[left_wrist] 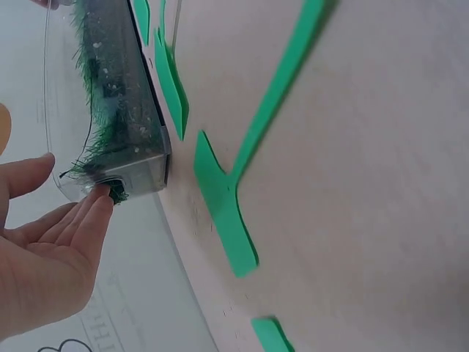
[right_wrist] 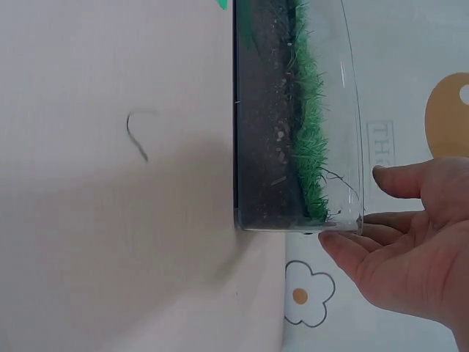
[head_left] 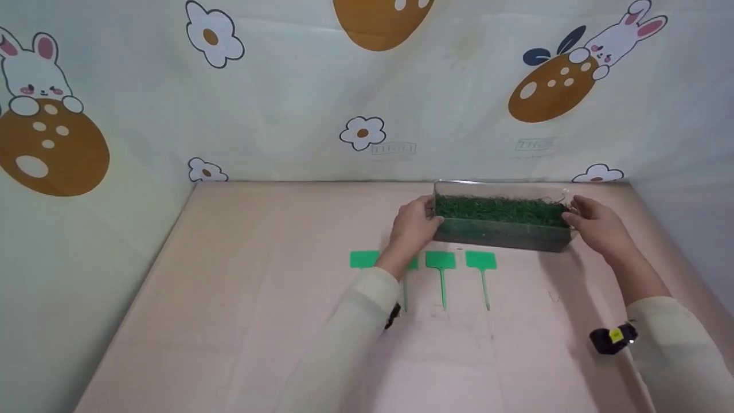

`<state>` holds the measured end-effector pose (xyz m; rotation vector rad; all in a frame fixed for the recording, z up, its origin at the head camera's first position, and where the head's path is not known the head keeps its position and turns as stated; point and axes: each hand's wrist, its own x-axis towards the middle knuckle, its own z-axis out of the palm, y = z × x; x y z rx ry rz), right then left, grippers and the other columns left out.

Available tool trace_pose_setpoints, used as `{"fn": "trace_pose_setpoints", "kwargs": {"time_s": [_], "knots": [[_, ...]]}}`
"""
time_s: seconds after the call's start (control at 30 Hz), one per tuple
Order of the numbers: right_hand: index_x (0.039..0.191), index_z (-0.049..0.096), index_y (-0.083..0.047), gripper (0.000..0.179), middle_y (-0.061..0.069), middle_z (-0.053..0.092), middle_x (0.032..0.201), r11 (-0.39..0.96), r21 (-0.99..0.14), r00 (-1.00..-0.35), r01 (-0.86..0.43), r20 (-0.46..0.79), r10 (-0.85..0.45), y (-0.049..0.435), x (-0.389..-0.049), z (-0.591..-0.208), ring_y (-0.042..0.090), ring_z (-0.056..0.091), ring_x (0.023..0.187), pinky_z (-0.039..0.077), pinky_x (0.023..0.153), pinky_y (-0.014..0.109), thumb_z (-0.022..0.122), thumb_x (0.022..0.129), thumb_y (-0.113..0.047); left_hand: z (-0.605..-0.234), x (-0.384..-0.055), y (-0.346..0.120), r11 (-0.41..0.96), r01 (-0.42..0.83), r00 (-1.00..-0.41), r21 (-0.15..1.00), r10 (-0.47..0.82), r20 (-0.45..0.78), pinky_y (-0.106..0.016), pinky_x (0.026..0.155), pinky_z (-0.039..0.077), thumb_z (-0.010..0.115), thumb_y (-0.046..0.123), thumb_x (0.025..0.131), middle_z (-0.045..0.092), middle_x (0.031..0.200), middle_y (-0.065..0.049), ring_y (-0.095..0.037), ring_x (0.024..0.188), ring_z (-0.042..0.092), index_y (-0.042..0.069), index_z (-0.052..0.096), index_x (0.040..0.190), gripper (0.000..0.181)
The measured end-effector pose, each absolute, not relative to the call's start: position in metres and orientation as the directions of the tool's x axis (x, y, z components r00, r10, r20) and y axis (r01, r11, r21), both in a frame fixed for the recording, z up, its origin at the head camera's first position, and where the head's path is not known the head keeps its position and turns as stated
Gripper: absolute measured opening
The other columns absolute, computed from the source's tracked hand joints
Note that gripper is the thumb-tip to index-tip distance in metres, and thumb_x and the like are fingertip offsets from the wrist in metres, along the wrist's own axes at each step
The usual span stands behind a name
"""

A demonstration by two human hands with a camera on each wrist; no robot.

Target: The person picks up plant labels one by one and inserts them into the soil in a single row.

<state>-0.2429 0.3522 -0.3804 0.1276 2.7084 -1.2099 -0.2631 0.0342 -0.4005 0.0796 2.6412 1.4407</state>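
Observation:
A clear plastic box (head_left: pixel 502 235) with a layer of green artificial grass (head_left: pixel 499 211) inside is at the back right of the table. A dark layer shows under the grass in the right wrist view. My left hand (head_left: pixel 414 225) is at the box's left end, its fairly straight fingers (left_wrist: pixel 86 226) touching the end wall and the thumb raised apart. At the opposite end, my right hand (head_left: pixel 599 226) touches the wall with extended fingers (right_wrist: pixel 344 253), its thumb also away from the plastic. Several green T-shaped plant labels (head_left: pixel 440 260) lie in a row before the box.
Behind the table (head_left: pixel 241 298) hangs a pale backdrop (head_left: pixel 275 103) printed with rabbits and flowers. My left forearm (head_left: pixel 350 332) passes over the labels and partly hides two of them. A thin dark strand (right_wrist: pixel 135 138) lies on the tabletop.

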Motion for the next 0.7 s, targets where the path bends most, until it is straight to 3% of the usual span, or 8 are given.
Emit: {"fn": "trace_pose_setpoints", "kwargs": {"time_s": [0.4,0.7], "knots": [[0.157,-0.005,0.004,0.072,0.028,0.001,0.164,0.645,-0.754,-0.958,0.125,-0.261,-0.119,0.319,-0.251,-0.377,0.046,0.011,0.151,0.022,0.120,0.058,0.041,0.108,-0.024,-0.399,-0.262,-0.006,0.540,-0.058,-0.995,0.840,0.032,-0.089,-0.033,0.105,0.050,0.065,0.015,0.097,0.061,0.141,-0.008,-0.019,0.129,0.060,0.010,0.046,0.149,0.055],[0.157,0.000,0.004,0.072,0.028,0.007,0.164,0.657,-0.749,-0.952,0.087,-0.256,-0.166,0.290,-0.257,-0.378,0.045,0.015,0.151,0.023,0.120,0.058,0.045,0.107,-0.021,-0.401,-0.261,-0.043,0.514,-0.087,-0.994,0.853,0.006,-0.105,-0.035,0.107,0.048,0.064,0.014,0.098,0.058,0.144,-0.010,-0.023,0.130,0.059,0.010,0.047,0.148,0.053]]}}
